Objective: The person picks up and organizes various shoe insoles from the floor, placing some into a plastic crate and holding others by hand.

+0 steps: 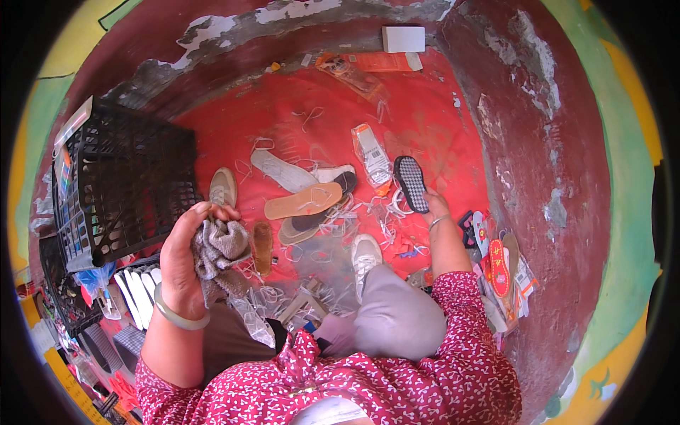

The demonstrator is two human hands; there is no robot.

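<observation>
A crumpled grey knitted cloth (220, 246) is gripped in my left hand (183, 262), with the fingers curled over its top. Farther right, my right hand (436, 207) grasps the near end of an insole (410, 183), which has a black edge and a black-and-white checked face turned up. Between the hands, several loose insoles lie overlapping on the red floor covering: a tan insole (303, 201) on top, a whitish insole (283, 170) behind it and dark ones partly underneath. A brown insole (262, 248) lies close to the cloth.
A black plastic crate (127, 177) stands at the left. Packaged goods (371, 152) and tangled white string (386, 225) lie ahead. Insoles, one being red (499, 268), are piled by the right wall. A white box (403, 39) is at the back. My shoes flank the insoles.
</observation>
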